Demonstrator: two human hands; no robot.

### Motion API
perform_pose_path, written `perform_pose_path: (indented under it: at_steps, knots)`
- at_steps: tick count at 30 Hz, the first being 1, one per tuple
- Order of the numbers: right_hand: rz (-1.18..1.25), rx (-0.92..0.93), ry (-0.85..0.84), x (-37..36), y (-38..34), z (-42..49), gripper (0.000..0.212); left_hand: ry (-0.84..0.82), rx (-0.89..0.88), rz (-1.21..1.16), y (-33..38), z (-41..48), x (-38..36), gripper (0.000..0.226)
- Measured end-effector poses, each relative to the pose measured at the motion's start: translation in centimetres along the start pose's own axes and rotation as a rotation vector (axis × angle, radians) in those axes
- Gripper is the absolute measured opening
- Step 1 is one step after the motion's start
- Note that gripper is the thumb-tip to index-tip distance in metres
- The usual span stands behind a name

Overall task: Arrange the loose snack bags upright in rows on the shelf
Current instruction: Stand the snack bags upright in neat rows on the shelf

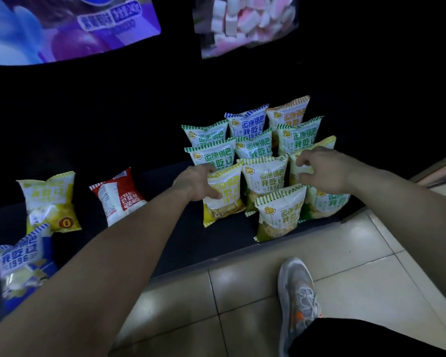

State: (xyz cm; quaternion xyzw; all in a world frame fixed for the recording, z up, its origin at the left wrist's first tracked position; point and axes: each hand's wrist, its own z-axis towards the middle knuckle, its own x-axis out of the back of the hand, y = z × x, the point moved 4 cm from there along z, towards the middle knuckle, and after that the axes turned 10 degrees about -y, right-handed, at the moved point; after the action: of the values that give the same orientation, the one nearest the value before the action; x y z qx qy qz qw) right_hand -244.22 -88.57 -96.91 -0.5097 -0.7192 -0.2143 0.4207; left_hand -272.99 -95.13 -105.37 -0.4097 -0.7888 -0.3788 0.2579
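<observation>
Left hand (196, 182) reaches over a low, dark shelf (180, 243) and closes its fingers on the left edge of a yellow-trimmed snack bag (223, 193), which stands upright at the near left corner of the block of arranged bags. Far left on the shelf, three loose bags lie flat: a blue-trimmed bag (20, 261) nearest the front edge, a yellow bag (49, 202) behind it, and a red-and-white bag (117, 195) to its right. The upright rows (258, 148) of green-, blue- and orange-trimmed bags stand packed close together toward the right end of the shelf, receding into the dark. Right hand (319, 167) is curled over the top of a yellow-green bag (296, 166) in the right column, pinching its upper edge. Behind the shelf the room is black; a purple poster (62, 24) and a bag of pink-and-white marshmallows (245, 21) hang above. Beige floor tiles (242, 287) lie in front, with a grey sneaker (298, 297) planted on them.
</observation>
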Motion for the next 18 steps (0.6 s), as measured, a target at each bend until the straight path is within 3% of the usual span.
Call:
perform_pose_path:
  at_steps: [18]
  knots:
    - [-0.075, 0.076, -0.018, 0.7, -5.1, -1.6, 0.055, 0.064, -0.020, 0.259, 0.6, -5.5, 1.2, 0.091]
